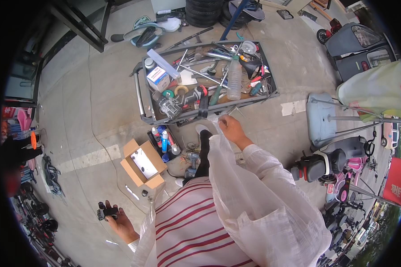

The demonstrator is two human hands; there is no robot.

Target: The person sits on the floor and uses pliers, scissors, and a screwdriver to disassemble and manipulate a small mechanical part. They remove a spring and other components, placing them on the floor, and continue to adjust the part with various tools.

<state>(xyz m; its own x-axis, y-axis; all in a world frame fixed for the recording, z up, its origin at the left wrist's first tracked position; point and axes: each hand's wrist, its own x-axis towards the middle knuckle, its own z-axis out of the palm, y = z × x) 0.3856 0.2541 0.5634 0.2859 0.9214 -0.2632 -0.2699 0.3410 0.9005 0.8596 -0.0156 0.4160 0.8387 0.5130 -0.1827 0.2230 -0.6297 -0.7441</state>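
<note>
Grey concrete floor (75, 115) spreads beneath a cluttered repair area, pale stripes worn into it. Toward seven-thirty, the person's left hand (124, 226) is palm up, fingers curled part-way and gripping a small black fitting (107, 212). At about eight o'clock, an open cardboard box (142, 161) shows a white printed sheet inside, its text too small to read. Just beyond it, toward nine, a black crate (154, 134) carries spray cans (164, 140) with blue, red and white labels, lettering indistinct.

Around twelve o'clock lies a shallow metal tray (263, 97) with a tubular handle on its left. At its ten-thirty side stands a white carton (158, 79) printed in blue and red; below that sits a grey cordless power tool (169, 106) with a black-and-red handle, and farther right a clear plastic bottle (234, 80).

Near centre, toward three o'clock, the right hand (233, 130) is by the tray's near edge, fingers bent inward beside some clear film (214, 119); whether they grip it cannot be told. Past it are a pale blue seat (321, 119) at three and, between three and four, a red sign (395, 181) bearing white characters.
</note>
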